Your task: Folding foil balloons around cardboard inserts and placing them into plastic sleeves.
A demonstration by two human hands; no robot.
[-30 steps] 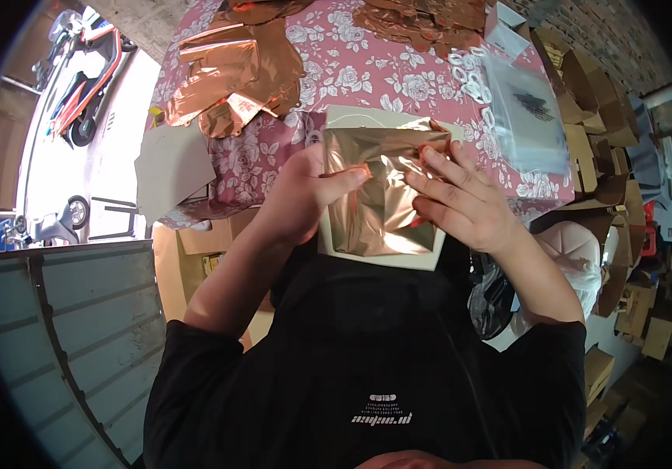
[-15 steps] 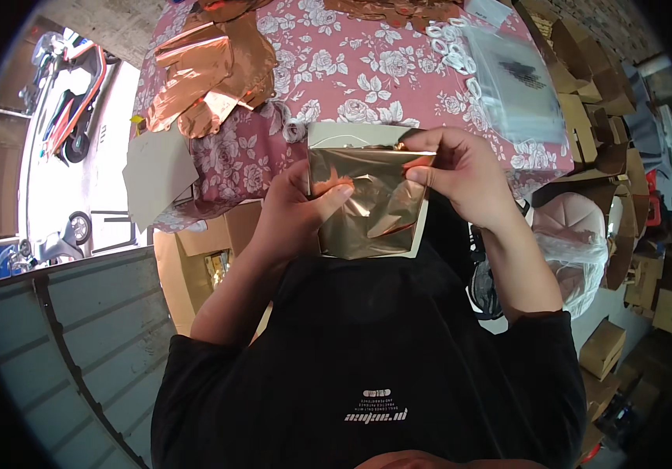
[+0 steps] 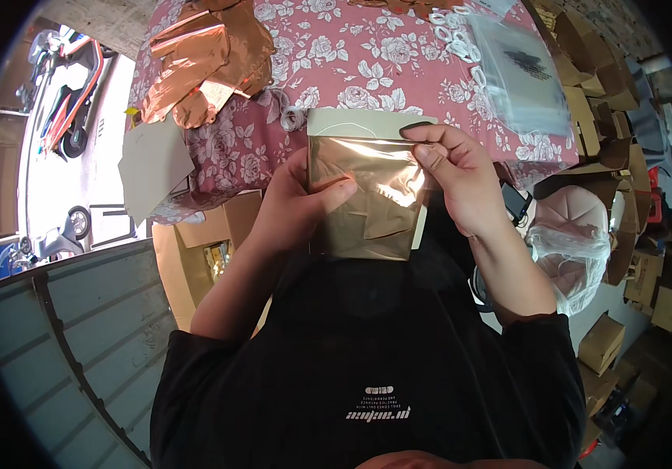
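Our left hand (image 3: pixel 293 205) and right hand (image 3: pixel 465 178), pinched nearly closed, hold squarish shiny gold foil (image 3: pixel 361 225) over flat cream card (image 3: pixel 375 119); probably light, slippery, easily creased: grip edges.

Lettering in view: tee, bags, a wht box.
Blk tee (image 3: pixel 367 320): wht chest print (image 3: pixel 379 413), upside down here; sm. rounded emblem, a few rows of tiny caps, then 1 bigger stylised line nearest the neck. Clear plastic bags (image 3: pixel 517 100), R side of table (image 3: pixel 332 66): sev. short rows of dk print (image 3: pixel 529 65), too sm. to read. Wht box (image 3: pixel 494 7), top edge of view: tiny dk marks, illeg.
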